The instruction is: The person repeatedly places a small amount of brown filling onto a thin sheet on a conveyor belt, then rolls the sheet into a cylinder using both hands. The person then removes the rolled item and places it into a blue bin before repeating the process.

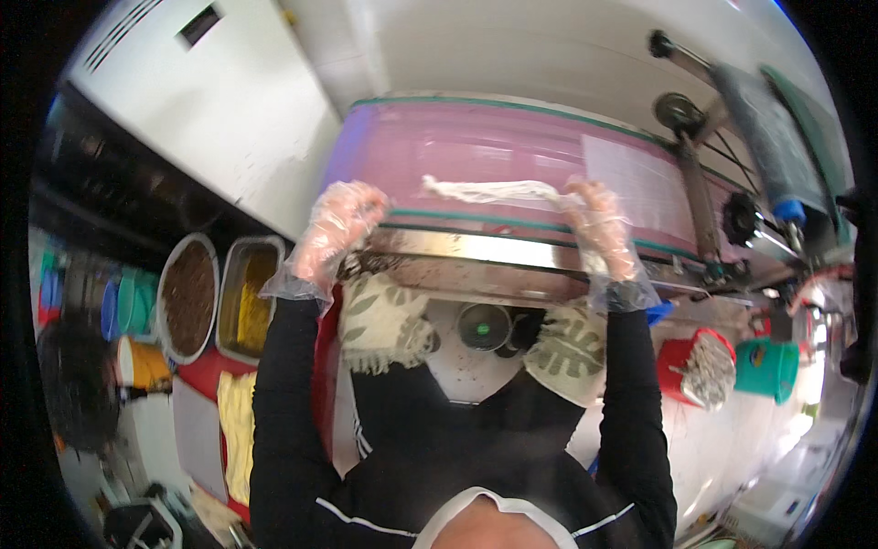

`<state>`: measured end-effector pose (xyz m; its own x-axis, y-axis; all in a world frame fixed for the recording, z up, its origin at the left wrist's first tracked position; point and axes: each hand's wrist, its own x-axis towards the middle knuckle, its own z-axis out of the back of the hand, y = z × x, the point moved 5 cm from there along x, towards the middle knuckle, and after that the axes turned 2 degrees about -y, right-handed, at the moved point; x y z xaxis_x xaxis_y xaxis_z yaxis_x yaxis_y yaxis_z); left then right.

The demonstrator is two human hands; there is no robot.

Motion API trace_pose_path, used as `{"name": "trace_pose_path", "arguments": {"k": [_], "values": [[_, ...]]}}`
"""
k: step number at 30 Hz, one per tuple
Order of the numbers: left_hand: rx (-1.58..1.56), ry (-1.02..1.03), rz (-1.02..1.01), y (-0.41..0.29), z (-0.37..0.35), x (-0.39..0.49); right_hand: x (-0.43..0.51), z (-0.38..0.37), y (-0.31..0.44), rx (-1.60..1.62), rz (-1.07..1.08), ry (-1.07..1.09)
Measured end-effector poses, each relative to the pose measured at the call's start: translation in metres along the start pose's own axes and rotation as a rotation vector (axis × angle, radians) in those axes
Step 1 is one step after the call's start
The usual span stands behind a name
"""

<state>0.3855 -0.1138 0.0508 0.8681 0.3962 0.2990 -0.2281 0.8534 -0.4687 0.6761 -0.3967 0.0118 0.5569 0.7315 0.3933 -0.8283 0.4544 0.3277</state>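
Note:
Both of my hands wear loose clear plastic gloves. My right hand [600,230] grips one end of a bundle of white strands [490,192], perhaps string or yarn. The bundle stretches leftward over a pink, glass-edged work surface [466,144], its far end bunched. My left hand [341,230] hovers at the left edge of that surface, fingers bent and blurred, apart from the bundle; whether it holds anything is unclear. A translucent white sheet [634,185] lies on the surface near my right hand. Below runs a metal ledge [480,248] with dark crumbs on its left part.
A roller mechanism [768,130] stands on the right. At the left are a round tub of brown crumbly material [190,298], a rectangular container with yellow contents [254,298] and yellow cloth [238,432]. Red [675,370] and green [772,370] buckets stand at the lower right.

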Motion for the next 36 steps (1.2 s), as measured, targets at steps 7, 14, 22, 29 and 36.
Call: {"name": "trace_pose_path", "arguments": {"k": [7, 14, 22, 29, 36], "values": [[-0.257, -0.472, 0.775, 0.071, 0.112, -0.153, 0.022, -0.042, 0.017, -0.13, -0.157, 0.292], [0.218, -0.149, 0.685, 0.099, 0.098, -0.185, 0.011, -0.033, 0.017, -0.034, -0.223, 0.143], [-0.066, -0.505, 0.213, 0.002, 0.016, -0.051, -0.015, -0.033, 0.039, 0.108, -0.261, -0.272], [0.093, 0.174, -0.407, -0.131, -0.192, 0.07, -0.012, -0.036, 0.038, 0.403, -0.371, -0.245], [0.347, 0.204, -0.026, -0.075, -0.143, 0.093, -0.018, -0.029, 0.016, 0.385, -0.401, -0.374]]}}
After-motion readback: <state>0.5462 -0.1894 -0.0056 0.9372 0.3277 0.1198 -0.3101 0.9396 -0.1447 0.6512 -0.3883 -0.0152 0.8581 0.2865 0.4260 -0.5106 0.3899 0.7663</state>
